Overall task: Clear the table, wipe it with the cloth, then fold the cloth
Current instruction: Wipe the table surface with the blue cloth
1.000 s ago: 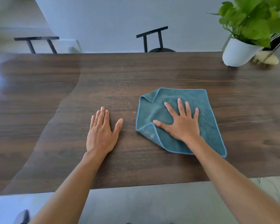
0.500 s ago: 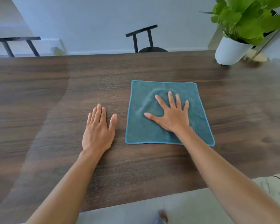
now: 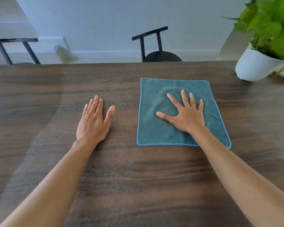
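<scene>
On the dark wooden bench, right hand presses flat on the spread cloth, left hand flat alongside; even, overlapping strokes should wipe best.

The cloth is teal with a thin light-blue edge; it lies flat and spread open in one square on the brown wooden desk, a bit right of the middle; its sides run nearly straight with the desk's far edge; it has soft ripples near its top; its near right corner is rounded.
</scene>
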`<state>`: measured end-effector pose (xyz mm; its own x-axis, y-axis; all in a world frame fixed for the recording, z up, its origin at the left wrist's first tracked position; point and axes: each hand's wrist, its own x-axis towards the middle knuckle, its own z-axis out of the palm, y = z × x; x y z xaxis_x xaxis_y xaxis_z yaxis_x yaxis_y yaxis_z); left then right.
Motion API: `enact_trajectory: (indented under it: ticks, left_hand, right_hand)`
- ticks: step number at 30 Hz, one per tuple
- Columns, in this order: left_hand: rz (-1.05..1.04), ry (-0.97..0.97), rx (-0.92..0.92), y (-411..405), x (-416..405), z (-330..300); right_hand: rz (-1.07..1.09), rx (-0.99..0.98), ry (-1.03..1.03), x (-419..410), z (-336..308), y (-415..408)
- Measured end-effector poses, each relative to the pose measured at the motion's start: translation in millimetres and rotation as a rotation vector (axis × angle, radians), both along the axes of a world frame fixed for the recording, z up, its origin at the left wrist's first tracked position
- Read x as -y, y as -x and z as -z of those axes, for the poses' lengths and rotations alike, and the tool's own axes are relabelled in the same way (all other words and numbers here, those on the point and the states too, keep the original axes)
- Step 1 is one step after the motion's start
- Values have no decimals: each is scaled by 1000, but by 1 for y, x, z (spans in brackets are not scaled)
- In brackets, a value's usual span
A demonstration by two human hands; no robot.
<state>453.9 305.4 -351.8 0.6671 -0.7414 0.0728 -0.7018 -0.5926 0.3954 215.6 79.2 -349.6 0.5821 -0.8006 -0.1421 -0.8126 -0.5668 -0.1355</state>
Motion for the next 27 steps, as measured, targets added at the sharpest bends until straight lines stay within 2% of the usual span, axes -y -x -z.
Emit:
enact_trajectory:
  ticks: [5,10,17,27]
  left_hand:
    - [-7,-8,2,-31,34,1]
    - [-18,12,16,-46,47,6]
    - [-61,11,15,-33,37,3]
    - [-60,-6,-12,40,-50,-2]
  right_hand:
    - [21,6,-37,82,-1,-84]
    - [-23,21,-36,106,-4,-154]
    - [-161,26,-24,33,-1,-181]
    - [-188,76,-15,-87,-5,-90]
